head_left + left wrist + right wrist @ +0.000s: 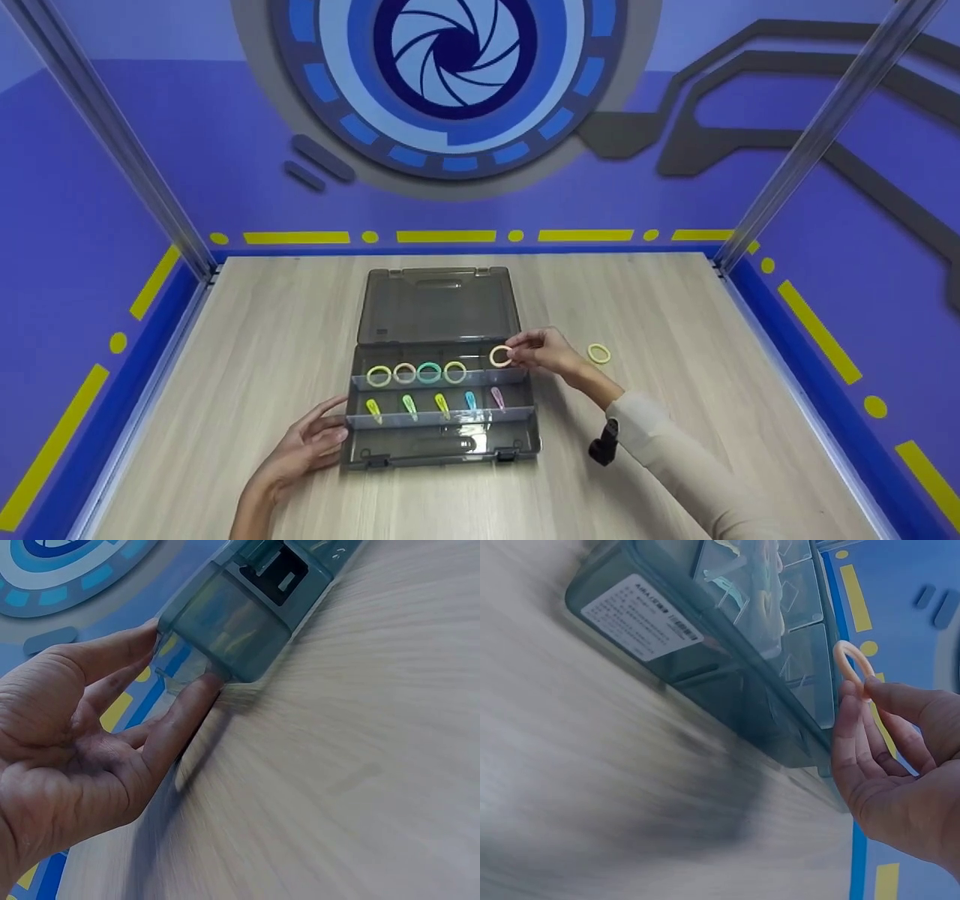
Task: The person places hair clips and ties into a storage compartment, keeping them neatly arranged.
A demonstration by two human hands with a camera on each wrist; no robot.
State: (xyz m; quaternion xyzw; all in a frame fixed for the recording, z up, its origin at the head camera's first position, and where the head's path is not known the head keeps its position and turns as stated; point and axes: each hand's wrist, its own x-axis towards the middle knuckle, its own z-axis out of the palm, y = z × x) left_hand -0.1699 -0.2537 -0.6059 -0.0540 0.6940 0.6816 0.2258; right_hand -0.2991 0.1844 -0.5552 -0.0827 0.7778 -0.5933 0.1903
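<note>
A translucent grey storage box (442, 444) lies with its lid (439, 307) opened to the back. My right hand (551, 350) pinches a peach hair tie (841, 654) between thumb and fingertips, over the right end of the box's back row. Several hair ties stand in that row, among them a green hair tie (429, 364) and a pink one (405, 364). The middle row holds several snap hair clips, including a blue clip (470, 400) and a pink clip (498, 398). My left hand (304, 442) touches the box's left side near its front corner, fingers mostly straight.
One pale yellow hair tie (590, 352) lies on the wooden table (645, 300), right of the box. A printed label (641, 617) is stuck on the box's right side. Blue walls (172, 150) enclose the table at the back and both sides.
</note>
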